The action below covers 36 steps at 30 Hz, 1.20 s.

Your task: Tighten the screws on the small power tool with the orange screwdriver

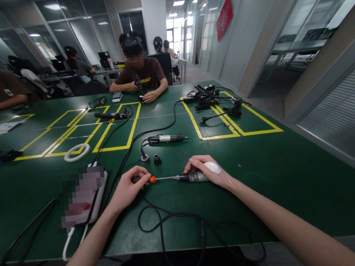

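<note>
My left hand (134, 182) is closed round the handle of a screwdriver (166, 178) with an orange collar and a thin metal shaft. The shaft points right, and its tip meets the nose of an electric screwdriver (194, 177). Around that tool's black and grey body my right hand (210, 169) is wrapped, with a white round patch on its back. Just beyond my hands stand a small black cone-shaped cap (157, 160) and a round metal-and-black part (144, 158). Farther back lies a second electric screwdriver (167, 138), its bit pointing right.
A phone (86, 196) with white cables leans at the left, near a white tape ring (77, 152). Black cables (173, 215) loop before me. A pile of black cords and plugs (205, 97) lies at the back right. Across the green table (264, 183) a person (141, 69) holds a tool.
</note>
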Each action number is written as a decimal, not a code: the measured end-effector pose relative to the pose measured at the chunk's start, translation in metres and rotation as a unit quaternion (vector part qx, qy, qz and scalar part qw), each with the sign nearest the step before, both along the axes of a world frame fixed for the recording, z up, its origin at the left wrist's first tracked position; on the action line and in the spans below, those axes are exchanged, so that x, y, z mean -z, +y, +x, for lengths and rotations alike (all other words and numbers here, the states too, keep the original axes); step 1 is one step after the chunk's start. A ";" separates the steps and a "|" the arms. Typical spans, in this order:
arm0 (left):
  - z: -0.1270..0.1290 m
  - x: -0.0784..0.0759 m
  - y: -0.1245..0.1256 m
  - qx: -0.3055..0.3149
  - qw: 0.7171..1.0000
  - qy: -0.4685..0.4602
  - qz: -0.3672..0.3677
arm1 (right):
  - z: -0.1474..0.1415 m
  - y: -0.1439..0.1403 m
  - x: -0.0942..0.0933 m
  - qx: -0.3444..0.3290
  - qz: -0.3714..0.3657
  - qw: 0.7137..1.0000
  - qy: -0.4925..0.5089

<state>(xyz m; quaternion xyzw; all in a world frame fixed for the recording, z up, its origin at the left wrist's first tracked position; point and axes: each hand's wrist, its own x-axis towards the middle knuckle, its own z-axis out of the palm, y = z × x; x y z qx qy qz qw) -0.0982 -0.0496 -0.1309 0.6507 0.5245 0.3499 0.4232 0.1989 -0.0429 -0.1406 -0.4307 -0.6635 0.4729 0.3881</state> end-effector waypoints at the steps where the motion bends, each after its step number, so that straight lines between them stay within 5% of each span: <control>1: 0.000 0.000 0.000 0.003 1.000 0.008 0.002 | 0.000 0.000 0.000 0.001 -0.002 1.000 0.001; 9: -0.010 -0.002 0.000 0.044 0.998 0.035 0.017 | 0.000 0.000 0.000 -0.001 -0.004 1.000 -0.001; 29: -0.010 0.002 0.005 0.001 0.996 -0.047 -0.076 | -0.001 0.001 0.000 0.002 -0.002 1.000 -0.010; 36: -0.008 0.000 0.001 0.028 0.999 0.008 -0.032 | -0.001 0.001 0.002 -0.002 0.002 1.000 -0.004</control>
